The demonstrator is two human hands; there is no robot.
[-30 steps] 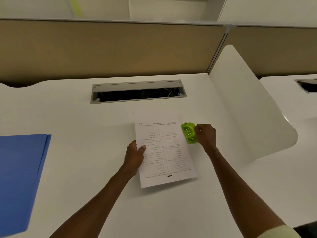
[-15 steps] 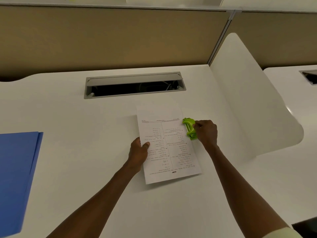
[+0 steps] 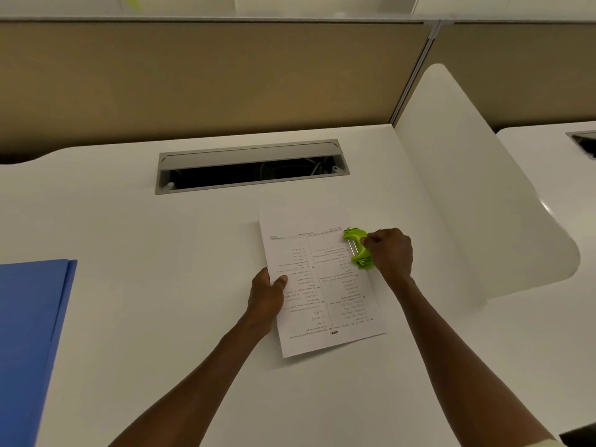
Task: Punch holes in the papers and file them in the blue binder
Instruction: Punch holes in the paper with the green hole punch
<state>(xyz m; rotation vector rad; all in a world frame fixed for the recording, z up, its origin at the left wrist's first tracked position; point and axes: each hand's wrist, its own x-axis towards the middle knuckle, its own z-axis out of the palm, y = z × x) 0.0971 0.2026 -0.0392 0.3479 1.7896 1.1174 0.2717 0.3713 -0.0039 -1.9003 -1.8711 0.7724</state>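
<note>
Left hand [image 3: 266,296] pinches the printed sheet [image 3: 321,285] at its left edge; right hand [image 3: 388,253] grips the green hole punch [image 3: 358,248] on the right edge. Blue binder [image 3: 30,333] far left. Seat edge fully, squarely, before pressing.

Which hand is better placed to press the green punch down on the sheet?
The right hand: it already grips the small green plastic hole punch at the printed white paper sheet's right edge. The left hand holds the opposite edge, steadying it.
</note>
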